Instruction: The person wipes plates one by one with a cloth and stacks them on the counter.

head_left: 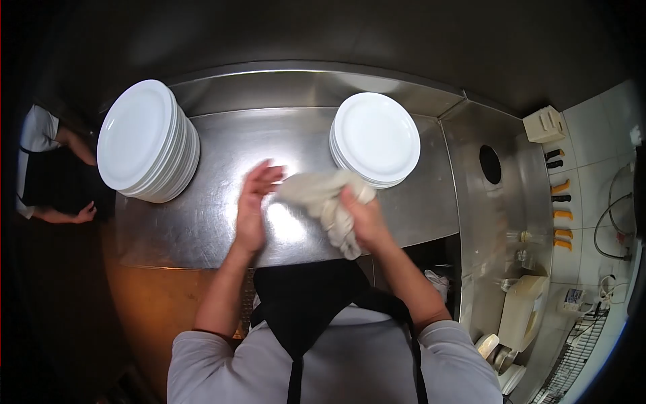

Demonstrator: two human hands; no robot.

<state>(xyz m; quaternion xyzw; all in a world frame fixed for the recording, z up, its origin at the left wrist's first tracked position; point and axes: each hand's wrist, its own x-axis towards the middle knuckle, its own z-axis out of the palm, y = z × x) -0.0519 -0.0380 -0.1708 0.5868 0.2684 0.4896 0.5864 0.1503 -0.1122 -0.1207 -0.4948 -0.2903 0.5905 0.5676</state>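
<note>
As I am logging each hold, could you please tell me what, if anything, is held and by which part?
The right grip holds a pale cloth by its bunched right side; the left grip is open beside it, contact unclear.

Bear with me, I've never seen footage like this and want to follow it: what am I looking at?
There is no robot here, just a person working with bare hands. The single picture comes from a camera worn on their head, looking forward and down, so their own arms rise from the bottom edge. On the metal counter stand two stacks of white plates: a taller stack at left and a shorter stack at right. The right hand grips a pale, crumpled cloth. The left hand is open beside it; blur hides whether its fingers touch the cloth. At far left stands another person.
</note>
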